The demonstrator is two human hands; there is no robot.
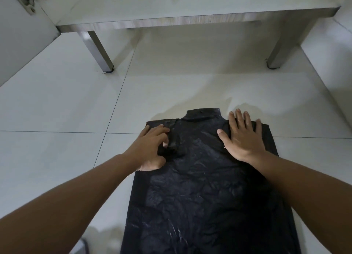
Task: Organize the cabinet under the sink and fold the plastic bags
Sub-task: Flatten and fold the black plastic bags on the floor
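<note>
A black plastic bag (200, 187) lies spread flat on the white tiled floor, its handle end pointing away from me. My left hand (152, 149) sits on the bag's upper left part, fingers curled and pinching a fold of the black plastic. My right hand (242, 137) lies flat on the upper right corner, fingers straight and spread, pressing the bag down. The bag's near end runs out of view at the bottom.
The open cabinet's metal-edged base shelf (190, 20) stands ahead on two metal legs, one at the left (99, 52), the other at the right (282, 52). An open cabinet door (21, 40) is at the left, a white panel (335, 63) at the right.
</note>
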